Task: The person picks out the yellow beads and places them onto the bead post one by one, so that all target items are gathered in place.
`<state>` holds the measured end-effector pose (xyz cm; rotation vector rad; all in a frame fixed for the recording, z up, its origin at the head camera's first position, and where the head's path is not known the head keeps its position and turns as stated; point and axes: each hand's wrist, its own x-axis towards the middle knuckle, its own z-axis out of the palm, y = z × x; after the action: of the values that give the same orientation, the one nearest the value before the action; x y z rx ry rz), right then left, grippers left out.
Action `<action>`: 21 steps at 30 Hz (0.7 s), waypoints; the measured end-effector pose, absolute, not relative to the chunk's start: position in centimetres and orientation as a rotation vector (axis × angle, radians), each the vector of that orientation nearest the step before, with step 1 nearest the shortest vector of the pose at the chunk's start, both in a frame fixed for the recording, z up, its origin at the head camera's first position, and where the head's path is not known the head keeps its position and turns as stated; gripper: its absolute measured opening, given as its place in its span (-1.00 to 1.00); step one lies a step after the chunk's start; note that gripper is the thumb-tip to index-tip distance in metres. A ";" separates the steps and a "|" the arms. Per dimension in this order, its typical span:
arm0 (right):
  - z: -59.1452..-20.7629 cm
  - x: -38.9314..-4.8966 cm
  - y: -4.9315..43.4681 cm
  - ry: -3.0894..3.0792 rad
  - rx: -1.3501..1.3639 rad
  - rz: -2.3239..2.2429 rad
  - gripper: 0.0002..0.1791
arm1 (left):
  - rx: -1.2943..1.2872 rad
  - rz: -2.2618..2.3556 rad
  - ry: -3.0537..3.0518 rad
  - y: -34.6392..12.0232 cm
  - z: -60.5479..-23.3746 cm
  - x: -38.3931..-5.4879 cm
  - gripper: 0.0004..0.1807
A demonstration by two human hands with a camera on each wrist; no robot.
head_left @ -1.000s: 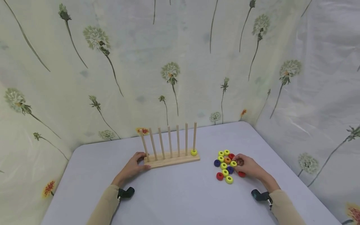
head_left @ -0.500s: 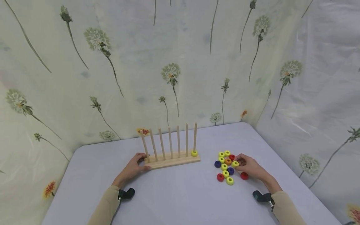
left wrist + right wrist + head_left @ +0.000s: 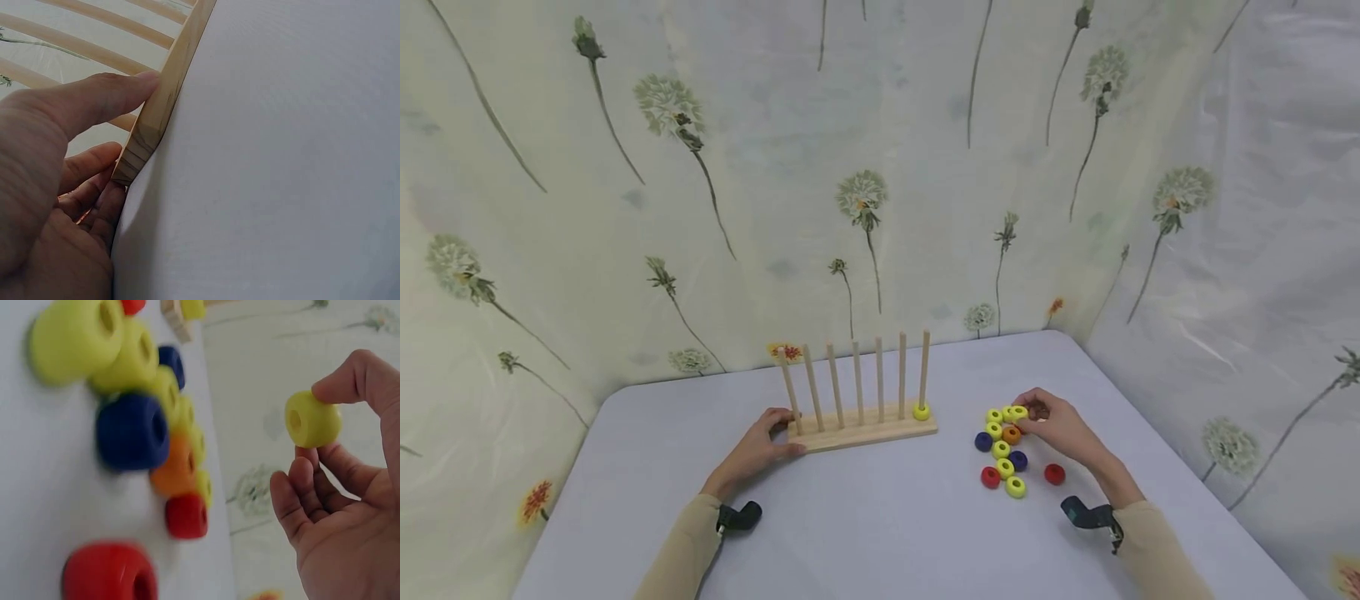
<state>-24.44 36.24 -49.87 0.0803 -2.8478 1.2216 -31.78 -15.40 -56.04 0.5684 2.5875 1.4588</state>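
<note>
From here I have the left hand gripping the pale wooden seven-peg rack on the table, the right hand pinching a round yellow bead that a slack pinch could drop among the multicoloured holed beads

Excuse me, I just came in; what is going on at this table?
A person's left hand steadies one end of a wooden rack with seven upright pegs. Their right hand pinches a yellow bead above the table. One other yellow bead sits at the bottom of the rightmost peg; the other six pegs are bare. More yellow, red, blue and orange beads lie loose to the right of the rack.
</note>
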 end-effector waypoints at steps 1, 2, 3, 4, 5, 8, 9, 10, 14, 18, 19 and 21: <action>-49.6 -24.5 35.7 -2.838 0.092 1.237 -0.64 | 0.572 1.453 2.594 -15.4 -56.0 -31.8 -0.38; -49.2 -24.5 35.2 -2.830 0.102 1.255 -0.64 | 0.580 1.447 2.600 -15.4 -56.0 -31.8 -0.38; -48.9 -24.6 34.7 -2.822 0.111 1.270 -0.64 | 0.588 1.441 2.607 -15.4 -56.0 -31.8 -0.38; -48.6 -24.7 34.3 -2.815 0.120 1.283 -0.64 | 0.592 1.434 2.613 -15.5 -56.0 -31.8 -0.38; -48.4 -24.7 33.8 -2.808 0.131 1.295 -0.65 | 0.596 1.425 2.619 -15.5 -55.9 -31.8 -0.38; -47.5 -24.8 32.5 -2.789 0.152 1.319 -0.66 | 0.598 1.422 2.622 -15.4 -55.9 -31.8 -0.38; -47.3 -24.8 32.1 -2.782 0.156 1.317 -0.67 | 0.596 1.422 2.620 -15.4 -55.9 -31.7 -0.38; -47.1 -24.8 31.7 -2.778 0.163 1.312 -0.67 | 0.590 1.429 2.613 -15.4 -55.8 -31.7 -0.39; -46.1 -25.3 30.4 -2.750 0.186 1.312 -0.66 | 0.581 1.459 2.592 -15.3 -55.8 -31.7 -0.40; -44.7 -25.9 29.0 -2.705 0.214 1.299 -0.67 | 0.595 1.462 2.596 -15.3 -55.9 -31.8 -0.41; -44.3 -26.1 28.6 -2.691 0.217 1.291 -0.67 | 0.591 1.455 2.601 -15.3 -55.9 -31.8 -0.41; -43.3 -26.4 27.9 -2.659 0.219 1.285 -0.68 | 0.588 1.452 2.611 -15.4 -55.9 -31.8 -0.40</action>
<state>-26.41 27.85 -43.33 0.2193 -2.6589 1.2850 -31.80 -15.41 -55.92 0.5880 2.6106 1.4517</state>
